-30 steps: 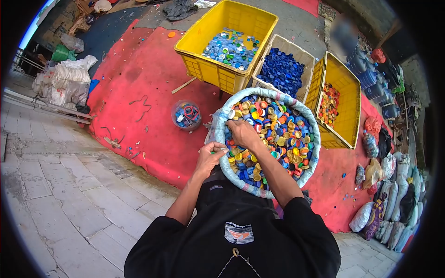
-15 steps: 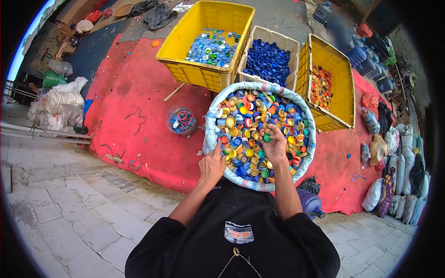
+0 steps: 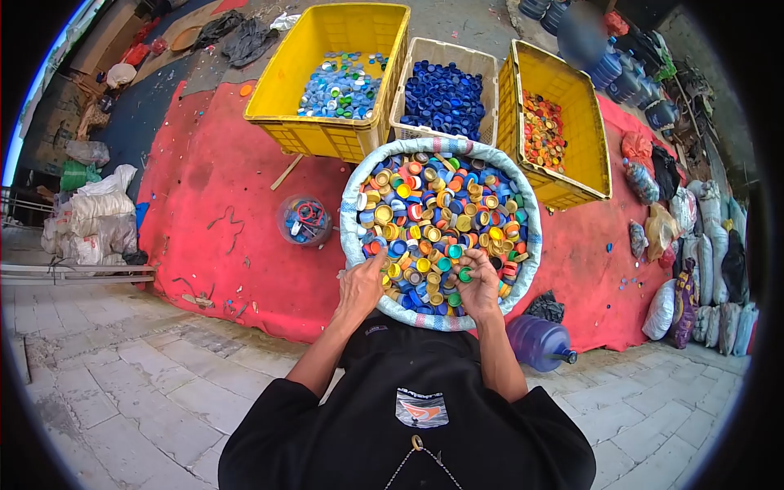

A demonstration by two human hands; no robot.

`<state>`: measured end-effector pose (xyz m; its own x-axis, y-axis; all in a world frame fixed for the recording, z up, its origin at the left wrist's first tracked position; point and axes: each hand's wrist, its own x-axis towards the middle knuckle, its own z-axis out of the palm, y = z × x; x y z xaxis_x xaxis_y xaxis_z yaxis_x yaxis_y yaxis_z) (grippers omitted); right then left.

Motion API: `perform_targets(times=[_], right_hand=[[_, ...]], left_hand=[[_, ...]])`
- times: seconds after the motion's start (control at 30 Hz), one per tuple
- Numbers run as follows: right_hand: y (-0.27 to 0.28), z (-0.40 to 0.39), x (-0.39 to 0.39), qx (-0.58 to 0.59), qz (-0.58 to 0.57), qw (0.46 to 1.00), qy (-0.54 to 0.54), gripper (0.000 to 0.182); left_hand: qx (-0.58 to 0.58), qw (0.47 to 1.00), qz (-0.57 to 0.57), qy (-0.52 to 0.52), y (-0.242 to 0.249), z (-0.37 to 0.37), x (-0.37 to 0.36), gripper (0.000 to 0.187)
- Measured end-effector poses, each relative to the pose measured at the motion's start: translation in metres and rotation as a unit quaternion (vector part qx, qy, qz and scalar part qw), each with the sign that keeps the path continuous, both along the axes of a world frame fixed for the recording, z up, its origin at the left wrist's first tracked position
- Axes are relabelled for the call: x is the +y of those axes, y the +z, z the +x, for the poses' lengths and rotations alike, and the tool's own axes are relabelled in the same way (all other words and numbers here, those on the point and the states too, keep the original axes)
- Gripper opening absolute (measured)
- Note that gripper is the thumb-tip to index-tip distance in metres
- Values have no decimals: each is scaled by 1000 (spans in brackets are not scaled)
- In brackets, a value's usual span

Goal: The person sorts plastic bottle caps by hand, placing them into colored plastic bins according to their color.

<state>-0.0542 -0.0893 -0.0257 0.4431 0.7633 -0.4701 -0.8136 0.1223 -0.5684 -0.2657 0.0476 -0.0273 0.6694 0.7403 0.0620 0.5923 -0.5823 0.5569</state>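
Note:
A round basin [image 3: 351, 220] with a pale blue cloth-wrapped rim is heaped with mixed bottle caps [image 3: 425, 204] in yellow, blue, orange, green and white. Over its near right part, my right hand [image 3: 482, 286] is closed, with thumb and fingertips pinching a green bottle cap [image 3: 465, 275]. My left hand [image 3: 359, 286] lies across the near left rim, its index finger stretched out to touch the caps. The other left fingers are partly hidden, and no cap shows in that hand.
Beyond the basin stand a yellow crate [image 3: 327, 135] with light blue caps, a white crate [image 3: 404, 106] with dark blue ones and another yellow crate [image 3: 588, 155] with orange ones. A clear tub [image 3: 304, 220] sits left on red sheeting; a water jug [image 3: 539, 343] lies right.
My right hand has moved nearer to me and to the right within the basin, a green cap at its fingertips. The left hand stays by the rim. The whole view has shifted slightly.

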Motion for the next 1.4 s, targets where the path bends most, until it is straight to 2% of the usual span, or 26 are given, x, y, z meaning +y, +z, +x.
perform_targets(times=[0.23, 0.37, 0.5, 0.63, 0.77, 0.87, 1.0, 1.13, 1.33, 1.4], right_hand=[[3, 7, -4, -13, 1, 1000, -15, 35], [5, 9, -10, -21, -6, 1000, -21, 35], [7, 12, -12, -17, -20, 999, -30, 33], [1, 11, -11, -71, -56, 996, -3, 26], [6, 5, -8, -102, -90, 990, 21, 26], [9, 1, -7, -165, -118, 977, 60, 25], [12, -3, -6, -193, -117, 969, 102, 23], [15, -6, -6, -192, -117, 968, 107, 23], [7, 4, -20, -258, -173, 946, 91, 28], [1, 10, -26, -289, -194, 935, 65, 28]], left_hand=[[43, 997, -45, -44, 4, 3, 11, 41], [-10, 986, -166, 2, 15, 9, 20, 38], [-107, 945, -304, 58, 13, 15, 23, 32], [-295, 784, -535, 111, 7, 24, 17, 27], [-402, 578, -700, 122, 18, 32, 15, 24], [-448, 465, -753, 126, 16, 40, 10, 13], [-489, 310, -809, 100, 14, 50, 7, 25], [-469, 384, -785, 129, 9, 59, 5, 28], [-483, 340, -800, 110, 8, 50, 12, 35], [-487, 355, -788, 128, 7, 46, 14, 31]])
